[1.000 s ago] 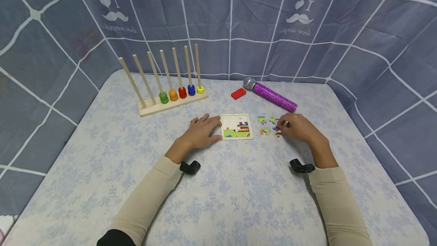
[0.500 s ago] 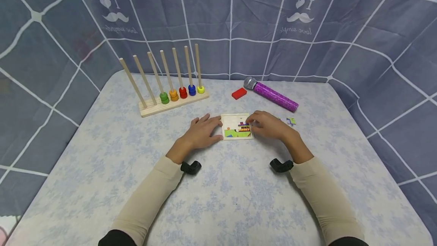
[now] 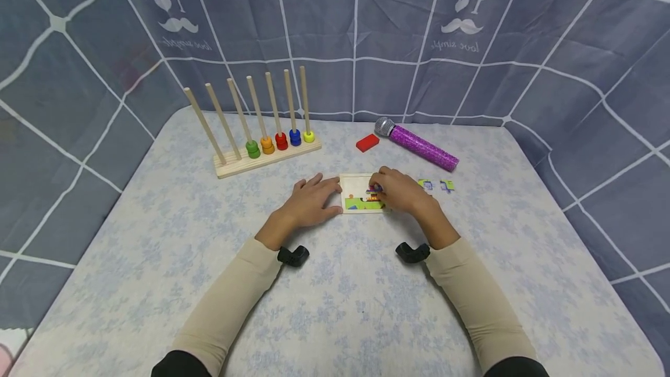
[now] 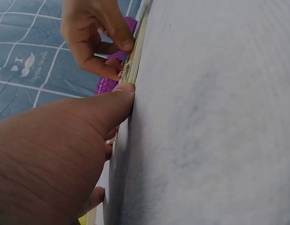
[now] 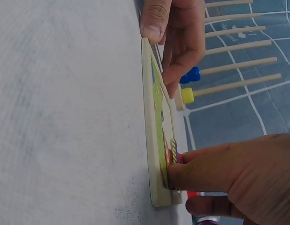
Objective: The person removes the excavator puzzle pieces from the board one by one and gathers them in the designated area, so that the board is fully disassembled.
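Observation:
A small wooden-framed jigsaw puzzle lies on the table, with green pieces along its bottom and part of a colourful train picture at its right. My left hand rests beside its left edge, thumb and fingertips touching the frame, fingers relaxed. Over the right part of the puzzle, my right hand pinches a puzzle piece, striped and tilted up in the right wrist view. The hand covers the puzzle's right side in the head view. Loose puzzle pieces lie to the right, partly hidden behind that hand.
Behind the puzzle are a red block and a purple glitter microphone. A wooden peg rack with coloured rings stands at the back left. A blue-grey curtain hangs behind the table.
My right hand has picked up a piece from the loose group and moved left over the puzzle's right part. My left hand stays at the frame's left edge.

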The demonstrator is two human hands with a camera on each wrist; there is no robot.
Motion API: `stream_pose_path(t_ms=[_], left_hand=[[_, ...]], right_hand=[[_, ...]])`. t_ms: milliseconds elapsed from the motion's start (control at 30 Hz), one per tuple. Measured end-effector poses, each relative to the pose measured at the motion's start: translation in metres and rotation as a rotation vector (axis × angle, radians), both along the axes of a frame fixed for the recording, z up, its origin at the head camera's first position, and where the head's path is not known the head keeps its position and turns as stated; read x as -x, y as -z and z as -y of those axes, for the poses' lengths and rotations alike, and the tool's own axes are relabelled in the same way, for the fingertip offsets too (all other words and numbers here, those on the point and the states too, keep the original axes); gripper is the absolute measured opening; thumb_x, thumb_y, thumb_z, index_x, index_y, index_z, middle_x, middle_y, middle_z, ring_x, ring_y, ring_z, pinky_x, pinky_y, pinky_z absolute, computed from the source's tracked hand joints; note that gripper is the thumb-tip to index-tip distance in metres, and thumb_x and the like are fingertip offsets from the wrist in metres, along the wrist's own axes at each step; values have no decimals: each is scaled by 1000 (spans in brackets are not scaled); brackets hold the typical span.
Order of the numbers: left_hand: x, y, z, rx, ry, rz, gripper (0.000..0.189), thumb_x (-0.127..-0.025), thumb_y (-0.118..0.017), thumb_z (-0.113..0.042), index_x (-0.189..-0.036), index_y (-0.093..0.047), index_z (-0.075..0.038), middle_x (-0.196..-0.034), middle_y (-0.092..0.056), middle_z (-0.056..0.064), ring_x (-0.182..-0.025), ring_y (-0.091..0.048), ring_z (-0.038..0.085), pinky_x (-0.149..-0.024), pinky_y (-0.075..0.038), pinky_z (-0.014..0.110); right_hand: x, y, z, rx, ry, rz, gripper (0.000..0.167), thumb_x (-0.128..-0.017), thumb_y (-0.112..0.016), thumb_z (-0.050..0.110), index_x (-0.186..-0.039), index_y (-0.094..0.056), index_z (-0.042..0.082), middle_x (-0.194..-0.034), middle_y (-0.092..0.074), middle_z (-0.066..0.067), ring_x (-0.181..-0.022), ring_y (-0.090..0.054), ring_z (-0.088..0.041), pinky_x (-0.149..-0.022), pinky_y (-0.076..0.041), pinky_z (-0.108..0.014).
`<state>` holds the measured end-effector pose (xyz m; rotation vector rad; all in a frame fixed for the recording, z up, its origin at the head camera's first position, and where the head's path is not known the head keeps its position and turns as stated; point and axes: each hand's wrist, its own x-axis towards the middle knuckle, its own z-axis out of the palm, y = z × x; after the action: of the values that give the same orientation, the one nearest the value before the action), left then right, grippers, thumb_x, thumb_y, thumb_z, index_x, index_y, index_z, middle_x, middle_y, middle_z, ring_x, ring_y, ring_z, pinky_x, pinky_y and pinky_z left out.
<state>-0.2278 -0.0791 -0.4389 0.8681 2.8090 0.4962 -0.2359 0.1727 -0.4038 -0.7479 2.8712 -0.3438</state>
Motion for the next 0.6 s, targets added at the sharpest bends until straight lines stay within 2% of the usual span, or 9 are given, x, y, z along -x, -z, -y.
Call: stream_pose_path(t_ms=[167,367,600], left_hand=[[0,2,-1,0,0,-1,49,-101,-60,-47,-141,-53,-20,-162,-33,1,-150,-20,37,-113,-17,65],[0,3,-1,4,5,-2,51,-100,-60,-48,-141,-53,-19,-163,-33,2,-150,-20,37,-113,-17,66],[0,1,0,-5,2,0,50,-100,-61,-47,-140,-54,-19,-163,-33,2,-150,-21,38,-113,-17,66]], right_hand=[[0,2,-3,37,-22,-9,25,-94,-71,3,-119,-67,4,-112,-59,-11,-96,-57,-25,-87,-50,-41],[0,0,-8,75,-63,-21,33,-89,-77,1,-121,-69,3,-111,-59,-11,-96,-57,-23,-88,-50,-39],[1,0,-7,55,-78,-50,36,-87,-79,1,-122,-70,5,-110,-59,-9,-96,-57,-21,-88,-51,-38]])
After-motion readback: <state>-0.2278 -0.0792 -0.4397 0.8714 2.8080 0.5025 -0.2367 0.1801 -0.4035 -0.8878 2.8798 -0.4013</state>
